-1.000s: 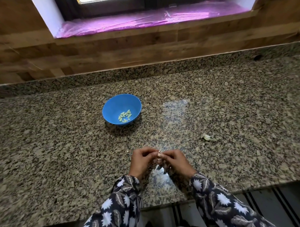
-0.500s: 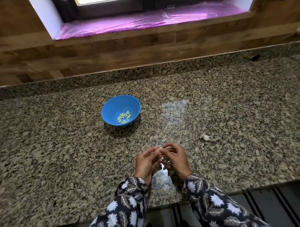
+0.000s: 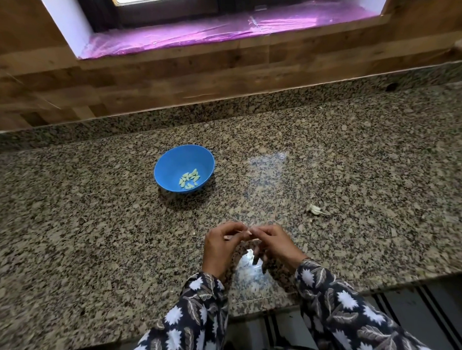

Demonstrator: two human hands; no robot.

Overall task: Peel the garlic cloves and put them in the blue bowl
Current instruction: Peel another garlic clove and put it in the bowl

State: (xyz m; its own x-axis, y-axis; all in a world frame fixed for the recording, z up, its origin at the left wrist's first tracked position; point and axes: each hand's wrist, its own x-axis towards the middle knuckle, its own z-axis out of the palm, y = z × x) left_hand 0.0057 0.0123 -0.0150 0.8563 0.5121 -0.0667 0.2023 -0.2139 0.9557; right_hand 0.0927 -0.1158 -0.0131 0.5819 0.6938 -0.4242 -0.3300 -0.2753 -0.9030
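Garlic clove (image 3: 244, 232), mostly hidden, is pinched between the fingertips of both hands just above the near part of the table (image 3: 355, 170); grip of left hand (image 3: 219, 250) and of right hand (image 3: 275, 245) both closed on it. Step in hand, as judged: stripping the skin, since peeled cloves (image 3: 189, 179) already lie in the blue bowl (image 3: 169, 165), well apart ahead and to the left, and a scrap of skin (image 3: 315, 210) lies off to the right. Next move likely calls for pulling the skin clear, then carrying the bare clove forward over the bowl's rim and letting go.
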